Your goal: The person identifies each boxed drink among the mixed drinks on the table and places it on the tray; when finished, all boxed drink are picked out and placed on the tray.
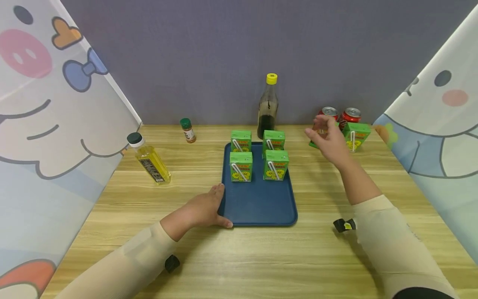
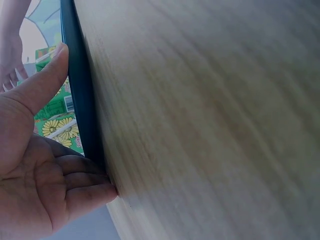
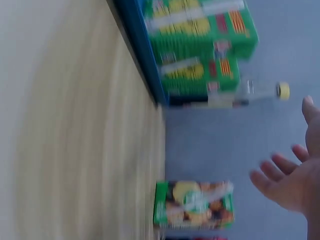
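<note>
My left hand (image 1: 203, 209) rests at the near left corner of a blue tray (image 1: 257, 207), its fingers along the left side and its thumb at the front edge. The left wrist view shows the thumb on the tray's rim. Several green drink cartons (image 1: 240, 168) with straws and yellow flowers stand on the tray's far half. My right hand (image 1: 330, 143) is raised at the right, fingers loosely bent, holding nothing. Partly behind it is a green-edged carton with a brown food picture (image 3: 192, 204); the right wrist view shows it apart from the hand.
Another green drink carton (image 1: 356, 133) and two red cans (image 1: 350, 116) stand at the back right. A dark sauce bottle (image 1: 267, 112) stands behind the tray. Towards the left are a spice jar (image 1: 188, 131) and a tilted-looking oil bottle (image 1: 151, 162). Printed panels flank the table.
</note>
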The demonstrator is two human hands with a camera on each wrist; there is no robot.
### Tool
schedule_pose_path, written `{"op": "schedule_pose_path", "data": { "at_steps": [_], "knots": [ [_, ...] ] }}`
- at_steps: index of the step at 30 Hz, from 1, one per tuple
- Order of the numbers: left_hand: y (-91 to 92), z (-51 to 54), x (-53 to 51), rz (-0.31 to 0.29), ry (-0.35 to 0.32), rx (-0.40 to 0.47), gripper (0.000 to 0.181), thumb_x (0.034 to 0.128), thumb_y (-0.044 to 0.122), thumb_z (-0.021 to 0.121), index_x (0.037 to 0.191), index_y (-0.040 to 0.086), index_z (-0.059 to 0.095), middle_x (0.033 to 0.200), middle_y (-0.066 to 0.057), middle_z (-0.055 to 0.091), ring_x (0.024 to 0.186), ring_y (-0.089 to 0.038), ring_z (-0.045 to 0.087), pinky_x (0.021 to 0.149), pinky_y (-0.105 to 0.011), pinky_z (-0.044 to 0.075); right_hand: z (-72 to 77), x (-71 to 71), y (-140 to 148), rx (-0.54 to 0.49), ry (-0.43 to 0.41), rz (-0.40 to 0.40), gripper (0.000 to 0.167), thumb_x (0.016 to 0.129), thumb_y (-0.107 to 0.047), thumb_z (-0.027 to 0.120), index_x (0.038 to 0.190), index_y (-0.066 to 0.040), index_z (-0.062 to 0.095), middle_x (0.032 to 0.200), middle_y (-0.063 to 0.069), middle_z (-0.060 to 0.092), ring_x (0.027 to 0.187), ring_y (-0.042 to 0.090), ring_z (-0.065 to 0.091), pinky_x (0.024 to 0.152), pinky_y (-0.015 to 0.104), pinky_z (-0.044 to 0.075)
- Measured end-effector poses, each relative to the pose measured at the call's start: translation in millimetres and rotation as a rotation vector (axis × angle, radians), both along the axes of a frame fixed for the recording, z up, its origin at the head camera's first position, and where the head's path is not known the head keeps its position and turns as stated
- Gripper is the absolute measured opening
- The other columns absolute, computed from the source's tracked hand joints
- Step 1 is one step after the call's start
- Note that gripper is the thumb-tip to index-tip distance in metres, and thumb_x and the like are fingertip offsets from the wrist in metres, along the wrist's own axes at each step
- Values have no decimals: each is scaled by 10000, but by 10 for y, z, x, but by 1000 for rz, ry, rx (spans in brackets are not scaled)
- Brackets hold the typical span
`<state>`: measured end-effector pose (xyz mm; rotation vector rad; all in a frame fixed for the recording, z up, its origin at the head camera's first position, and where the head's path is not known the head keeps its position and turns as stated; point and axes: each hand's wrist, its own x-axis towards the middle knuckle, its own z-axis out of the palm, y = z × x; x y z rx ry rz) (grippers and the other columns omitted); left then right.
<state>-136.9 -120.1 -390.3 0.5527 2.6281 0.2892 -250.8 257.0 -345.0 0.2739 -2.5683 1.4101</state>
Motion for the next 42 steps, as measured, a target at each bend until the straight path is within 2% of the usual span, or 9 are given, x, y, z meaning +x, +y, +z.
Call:
{"op": "schedule_pose_path", "data": {
  "at_steps": [3, 6, 8, 15, 19, 23, 30, 36, 42],
  "knots": [
    [-3, 2, 1, 1, 0, 2, 1222, 748, 619, 755, 1542, -67, 129, 1587, -274, 193, 1482, -349, 226, 1168, -473, 281, 43, -100, 189, -27, 10, -98, 805, 946, -466, 598, 1545, -121, 185, 1574, 149, 246, 1438, 315, 267, 1117, 539, 280],
    [-7, -1, 1, 0, -4, 2, 1224, 749, 623, 752, 1544, -63, 124, 1590, -270, 186, 1485, -345, 219, 1168, -473, 281, -1, -184, 345, -12, -54, -147, 931, 926, -517, 595, 1580, -160, 38, 1632, 156, 82, 1494, 346, 132, 1170, 561, 185],
    [-8, -2, 1, 0, -7, 2, 1225, 749, 626, 750, 1546, -60, 120, 1592, -268, 182, 1485, -343, 216, 1168, -473, 281, -66, -230, 418, -3, -112, -154, 1018, 910, -536, 606, 1580, -149, -55, 1632, 185, 17, 1502, 372, 72, 1185, 576, 132],
    [-4, 3, 0, -3, -12, 10, 1218, 752, 622, 749, 1546, -60, 125, 1598, -261, 174, 1490, -337, 206, 1171, -470, 277, -396, -371, 536, -60, -331, -183, 1162, 880, -564, 632, 1532, -188, -254, 1629, 208, -107, 1493, 425, -13, 1177, 609, 103],
    [-4, 13, -3, 1, -12, 14, 1216, 752, 615, 755, 1546, -59, 127, 1597, -262, 176, 1491, -337, 203, 1172, -471, 274, -526, -426, 603, -50, -363, -176, 1114, 907, -572, 583, 1542, -121, -213, 1618, 263, -14, 1481, 462, 60, 1170, 612, 141],
    [-5, 12, -4, 4, -13, 12, 1217, 750, 616, 756, 1546, -57, 128, 1595, -265, 181, 1488, -340, 210, 1169, -474, 278, -602, -476, 657, -42, -328, -206, 968, 957, -493, 546, 1561, -36, -58, 1594, 279, 130, 1458, 444, 190, 1152, 569, 247],
    [3, 23, -4, 1, -16, 8, 1211, 755, 615, 752, 1546, -57, 128, 1595, -265, 178, 1489, -339, 208, 1167, -473, 282, -611, -462, 672, -18, -280, -278, 876, 943, -457, 598, 1521, 30, 155, 1501, 289, 322, 1355, 429, 383, 1062, 506, 388],
    [0, 17, -3, -2, -10, 11, 1211, 754, 614, 754, 1544, -62, 133, 1594, -266, 180, 1488, -339, 211, 1166, -472, 286, -491, -381, 607, -32, -227, -260, 874, 909, -488, 637, 1504, -1, 222, 1442, 209, 390, 1295, 337, 437, 939, 336, 469],
    [-9, 1, 0, -3, -4, 3, 1217, 753, 625, 746, 1546, -59, 126, 1594, -268, 178, 1488, -338, 213, 1163, -472, 291, -173, -265, 425, -130, -167, -199, 821, 872, -486, 683, 1473, -97, 281, 1267, -28, 437, 1155, 167, 493, 813, 192, 527]
  ]
}}
